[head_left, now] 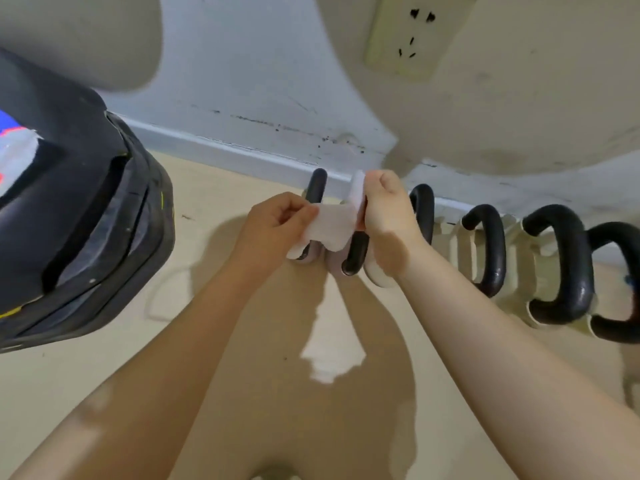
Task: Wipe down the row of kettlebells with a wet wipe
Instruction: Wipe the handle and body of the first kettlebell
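Several kettlebells with black handles and pale bodies stand in a row along the wall, from the leftmost handle (316, 188) to the large one at the right (568, 265). A white wet wipe (330, 227) is stretched between both hands over the second kettlebell's handle (356, 254). My left hand (273, 226) pinches the wipe's left end. My right hand (388, 209) grips the wipe's other end, wrapped around the top of that handle. The bodies of the two left kettlebells are mostly hidden by my hands.
A black padded piece of equipment (79, 209) with a blue and white packet (14, 143) on it fills the left side. The wall has a pale skirting board (214, 147) and a socket (412, 36). Beige floor (214, 341) lies beneath my arms.
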{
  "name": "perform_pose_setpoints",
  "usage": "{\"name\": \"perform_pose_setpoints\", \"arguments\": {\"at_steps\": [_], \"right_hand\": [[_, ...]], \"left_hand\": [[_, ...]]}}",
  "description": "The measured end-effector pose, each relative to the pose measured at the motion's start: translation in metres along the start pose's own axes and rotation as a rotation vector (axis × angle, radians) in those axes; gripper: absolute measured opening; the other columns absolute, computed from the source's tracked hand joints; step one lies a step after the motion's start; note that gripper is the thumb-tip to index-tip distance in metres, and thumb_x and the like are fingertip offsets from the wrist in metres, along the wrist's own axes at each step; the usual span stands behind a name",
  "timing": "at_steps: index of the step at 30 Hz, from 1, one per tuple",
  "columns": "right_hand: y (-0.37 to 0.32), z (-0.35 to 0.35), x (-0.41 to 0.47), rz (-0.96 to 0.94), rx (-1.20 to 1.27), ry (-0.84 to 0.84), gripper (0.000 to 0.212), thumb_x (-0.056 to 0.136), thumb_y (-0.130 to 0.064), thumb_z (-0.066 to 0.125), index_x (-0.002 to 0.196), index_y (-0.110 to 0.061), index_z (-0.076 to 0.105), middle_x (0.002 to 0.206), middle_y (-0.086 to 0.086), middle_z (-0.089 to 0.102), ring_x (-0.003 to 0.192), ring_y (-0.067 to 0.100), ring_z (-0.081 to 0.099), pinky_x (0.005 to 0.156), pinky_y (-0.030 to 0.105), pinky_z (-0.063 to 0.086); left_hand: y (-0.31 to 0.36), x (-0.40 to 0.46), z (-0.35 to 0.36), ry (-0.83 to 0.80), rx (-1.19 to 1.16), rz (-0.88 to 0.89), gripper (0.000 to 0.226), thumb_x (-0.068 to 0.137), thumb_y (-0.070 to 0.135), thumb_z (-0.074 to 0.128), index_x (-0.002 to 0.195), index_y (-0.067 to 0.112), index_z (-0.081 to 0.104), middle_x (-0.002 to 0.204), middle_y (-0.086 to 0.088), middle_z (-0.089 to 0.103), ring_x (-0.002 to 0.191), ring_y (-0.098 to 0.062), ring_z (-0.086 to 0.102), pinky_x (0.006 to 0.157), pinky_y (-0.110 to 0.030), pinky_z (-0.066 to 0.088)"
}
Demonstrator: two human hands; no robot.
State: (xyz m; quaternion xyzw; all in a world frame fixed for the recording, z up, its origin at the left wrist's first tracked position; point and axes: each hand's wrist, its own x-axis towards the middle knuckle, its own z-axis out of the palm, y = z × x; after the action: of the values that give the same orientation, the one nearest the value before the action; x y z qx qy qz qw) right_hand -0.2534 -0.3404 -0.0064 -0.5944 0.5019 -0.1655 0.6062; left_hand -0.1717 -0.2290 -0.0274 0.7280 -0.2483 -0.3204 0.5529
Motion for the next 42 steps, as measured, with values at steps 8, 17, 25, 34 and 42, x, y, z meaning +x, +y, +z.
{"name": "perform_pose_setpoints", "arguments": {"at_steps": [8,17,25,34,42], "right_hand": [[0.007,-0.02,-0.008,-0.059,-0.31,-0.535,0.031,0.075,-0.046,0.07,0.061,-0.023,0.057,0.067,0.015,0.052,0.061,0.028,0.045,0.056,0.035,0.036],[0.01,-0.033,0.012,0.013,-0.292,-0.595,0.034,0.086,-0.019,0.06,0.066,0.005,0.047,0.081,0.037,0.061,0.067,0.037,0.056,0.057,0.031,0.043],[0.016,-0.001,0.013,0.126,0.271,-0.064,0.02,0.09,-0.025,0.043,0.075,-0.011,0.045,0.065,0.017,0.05,0.057,0.031,0.046,0.062,0.041,0.034],[0.025,0.045,0.025,-0.155,-0.082,-0.021,0.041,0.092,-0.037,0.046,0.077,0.0,0.053,0.068,0.014,0.056,0.06,0.016,0.055,0.06,0.026,0.044],[0.051,0.047,0.04,0.11,0.389,-0.02,0.011,0.09,-0.015,0.051,0.097,-0.016,0.059,0.095,0.006,0.061,0.072,0.014,0.061,0.061,0.022,0.054]], "left_hand": [[0.003,0.016,-0.006,-0.224,0.107,-0.053,0.015,0.082,0.015,0.067,0.067,0.02,0.067,0.057,0.003,0.052,0.049,-0.003,0.046,0.044,-0.012,0.037],[-0.011,0.032,-0.041,-0.522,0.138,-0.203,0.032,0.085,0.013,0.062,0.054,0.024,0.064,0.049,0.005,0.053,0.046,-0.007,0.045,0.057,-0.017,0.038],[-0.025,0.044,-0.025,-0.118,-0.272,-0.201,0.029,0.098,0.017,0.038,0.071,0.014,0.049,0.057,0.007,0.057,0.059,-0.009,0.058,0.079,-0.029,0.053],[-0.041,0.052,0.001,-0.218,0.246,-0.298,0.057,0.085,0.022,0.063,0.136,0.017,0.039,0.114,-0.01,0.064,0.102,-0.026,0.061,0.083,-0.029,0.048],[-0.047,0.062,-0.001,-0.238,0.261,-0.203,0.036,0.077,0.017,0.072,0.109,0.02,0.055,0.075,0.007,0.055,0.083,-0.024,0.061,0.084,-0.043,0.053]]}}
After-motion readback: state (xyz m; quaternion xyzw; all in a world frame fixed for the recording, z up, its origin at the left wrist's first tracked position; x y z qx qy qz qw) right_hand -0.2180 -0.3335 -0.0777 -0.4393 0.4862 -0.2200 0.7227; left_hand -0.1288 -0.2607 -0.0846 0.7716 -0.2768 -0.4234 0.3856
